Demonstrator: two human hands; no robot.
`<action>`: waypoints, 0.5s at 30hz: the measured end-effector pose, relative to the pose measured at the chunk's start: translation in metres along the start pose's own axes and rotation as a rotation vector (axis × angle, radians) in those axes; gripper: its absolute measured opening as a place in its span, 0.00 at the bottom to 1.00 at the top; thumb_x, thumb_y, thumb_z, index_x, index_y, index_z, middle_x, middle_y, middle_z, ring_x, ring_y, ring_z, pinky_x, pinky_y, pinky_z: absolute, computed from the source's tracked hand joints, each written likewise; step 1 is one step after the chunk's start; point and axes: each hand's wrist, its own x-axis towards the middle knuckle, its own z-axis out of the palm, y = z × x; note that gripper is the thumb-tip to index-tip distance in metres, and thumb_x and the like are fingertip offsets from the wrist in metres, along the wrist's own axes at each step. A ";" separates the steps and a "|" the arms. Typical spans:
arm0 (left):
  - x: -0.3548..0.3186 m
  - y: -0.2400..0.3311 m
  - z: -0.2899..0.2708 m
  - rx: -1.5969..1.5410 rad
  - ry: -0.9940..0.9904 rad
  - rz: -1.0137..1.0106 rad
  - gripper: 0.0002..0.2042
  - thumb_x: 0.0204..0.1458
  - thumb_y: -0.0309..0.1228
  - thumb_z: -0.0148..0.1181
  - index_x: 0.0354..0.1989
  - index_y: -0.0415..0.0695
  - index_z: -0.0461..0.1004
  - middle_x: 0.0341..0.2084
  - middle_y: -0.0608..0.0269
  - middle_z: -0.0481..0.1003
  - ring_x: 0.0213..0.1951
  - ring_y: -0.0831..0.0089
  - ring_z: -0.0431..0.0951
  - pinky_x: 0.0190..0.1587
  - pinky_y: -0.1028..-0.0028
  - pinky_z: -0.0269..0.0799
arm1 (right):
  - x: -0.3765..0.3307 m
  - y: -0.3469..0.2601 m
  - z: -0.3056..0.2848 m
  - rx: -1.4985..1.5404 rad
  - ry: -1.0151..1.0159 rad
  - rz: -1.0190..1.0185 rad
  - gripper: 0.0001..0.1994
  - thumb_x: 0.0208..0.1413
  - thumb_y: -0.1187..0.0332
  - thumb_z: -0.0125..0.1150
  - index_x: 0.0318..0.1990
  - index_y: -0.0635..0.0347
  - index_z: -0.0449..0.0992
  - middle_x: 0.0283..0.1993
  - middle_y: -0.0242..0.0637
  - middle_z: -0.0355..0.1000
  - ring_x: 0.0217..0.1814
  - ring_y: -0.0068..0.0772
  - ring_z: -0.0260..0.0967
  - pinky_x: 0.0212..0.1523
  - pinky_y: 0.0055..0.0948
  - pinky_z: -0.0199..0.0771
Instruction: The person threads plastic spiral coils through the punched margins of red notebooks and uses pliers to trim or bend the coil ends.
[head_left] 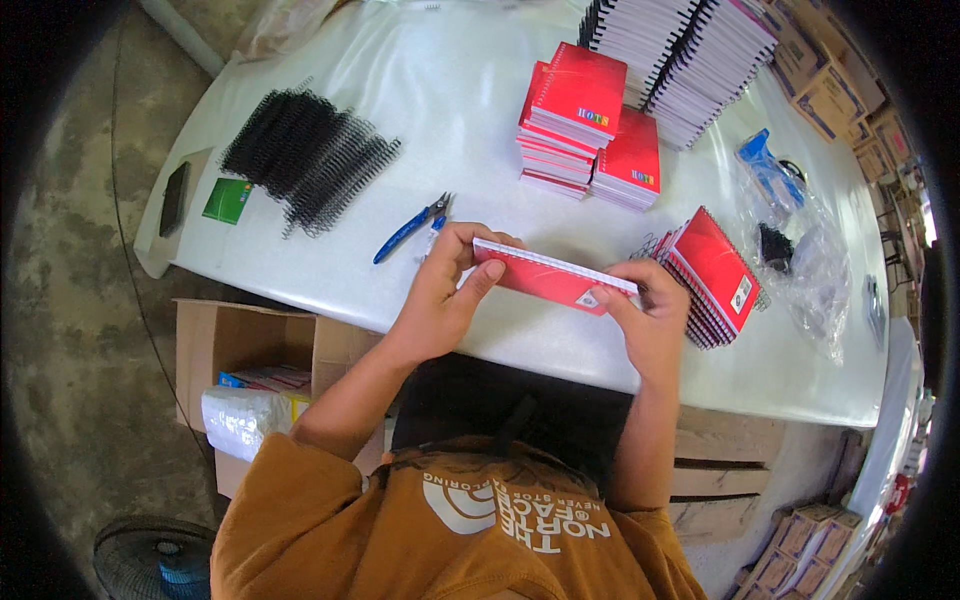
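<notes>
A red-covered notebook (540, 279) is held up over the table's near edge, its long page edge turned upward. My left hand (450, 285) grips its left end, thumb on the red cover. At the right end my right hand (645, 305) pinches it, thumb by a small white label. Whether a coil runs along this notebook's spine I cannot tell. Just beyond my left hand lie blue-handled cutting pliers (408, 232). To the right of my right hand is a stack of spiral-bound red notebooks (712, 275).
Black spiral coils (305, 155) lie heaped at the left, by a green card (228, 200) and a dark phone (174, 199). Red notebook piles (575, 95) and tall bound stacks (690, 75) stand behind. Plastic wrapping (815, 270) lies right; an open carton (195, 350) sits below the table.
</notes>
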 end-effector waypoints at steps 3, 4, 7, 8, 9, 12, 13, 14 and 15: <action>-0.001 -0.035 -0.002 0.210 -0.129 -0.116 0.10 0.57 0.22 0.44 0.47 0.39 0.57 0.44 0.55 0.68 0.49 0.73 0.66 0.52 0.74 0.61 | -0.003 0.036 0.017 0.329 -0.038 0.069 0.12 0.45 0.78 0.64 0.39 0.63 0.72 0.41 0.38 0.73 0.44 0.26 0.70 0.45 0.25 0.69; -0.005 -0.034 -0.001 0.346 -0.110 -0.194 0.13 0.55 0.22 0.48 0.48 0.38 0.59 0.45 0.52 0.67 0.51 0.66 0.66 0.52 0.70 0.61 | -0.006 0.041 0.023 0.379 -0.056 0.128 0.13 0.46 0.79 0.63 0.41 0.64 0.72 0.43 0.39 0.73 0.45 0.26 0.69 0.47 0.25 0.68; 0.009 -0.024 -0.017 1.033 -0.102 0.060 0.17 0.49 0.22 0.53 0.49 0.39 0.63 0.44 0.50 0.68 0.50 0.57 0.67 0.53 0.66 0.61 | -0.010 0.037 0.026 0.391 -0.081 0.256 0.16 0.50 0.79 0.59 0.48 0.66 0.71 0.46 0.39 0.72 0.46 0.23 0.68 0.50 0.21 0.66; 0.020 -0.020 -0.030 1.102 0.010 0.057 0.18 0.47 0.23 0.54 0.49 0.40 0.64 0.44 0.50 0.68 0.50 0.54 0.67 0.53 0.63 0.61 | -0.013 0.041 0.024 0.336 -0.070 0.262 0.16 0.51 0.78 0.58 0.49 0.66 0.71 0.46 0.39 0.72 0.46 0.22 0.68 0.49 0.21 0.66; 0.036 -0.014 -0.049 1.172 0.126 0.061 0.20 0.45 0.23 0.56 0.49 0.41 0.66 0.44 0.50 0.68 0.49 0.51 0.66 0.53 0.61 0.61 | -0.013 0.042 0.022 0.281 -0.059 0.262 0.16 0.51 0.78 0.58 0.50 0.66 0.71 0.46 0.38 0.72 0.45 0.22 0.68 0.49 0.21 0.66; 0.059 -0.014 -0.116 1.830 0.443 0.025 0.17 0.52 0.39 0.52 0.47 0.44 0.68 0.42 0.52 0.70 0.44 0.57 0.70 0.46 0.62 0.65 | -0.010 0.040 0.026 0.305 -0.022 0.289 0.14 0.51 0.78 0.58 0.47 0.67 0.73 0.45 0.37 0.73 0.45 0.20 0.67 0.49 0.21 0.66; 0.061 -0.013 -0.122 1.795 0.414 -0.060 0.16 0.53 0.40 0.51 0.46 0.44 0.68 0.42 0.53 0.70 0.44 0.57 0.71 0.45 0.62 0.66 | -0.010 0.040 0.026 0.307 -0.016 0.285 0.14 0.51 0.78 0.58 0.47 0.67 0.73 0.45 0.37 0.73 0.45 0.19 0.67 0.49 0.21 0.66; 0.063 -0.012 -0.126 1.758 0.386 -0.144 0.16 0.53 0.41 0.51 0.45 0.45 0.69 0.41 0.54 0.70 0.43 0.58 0.71 0.44 0.63 0.67 | -0.011 0.040 0.026 0.308 -0.009 0.280 0.15 0.51 0.78 0.58 0.48 0.67 0.73 0.45 0.37 0.73 0.45 0.19 0.67 0.49 0.21 0.66; 0.064 -0.014 -0.128 1.719 0.350 -0.233 0.15 0.53 0.41 0.50 0.44 0.45 0.69 0.41 0.55 0.71 0.42 0.58 0.72 0.43 0.63 0.67 | -0.012 0.042 0.026 0.310 -0.001 0.283 0.15 0.50 0.78 0.58 0.48 0.67 0.73 0.45 0.37 0.73 0.45 0.19 0.67 0.49 0.21 0.66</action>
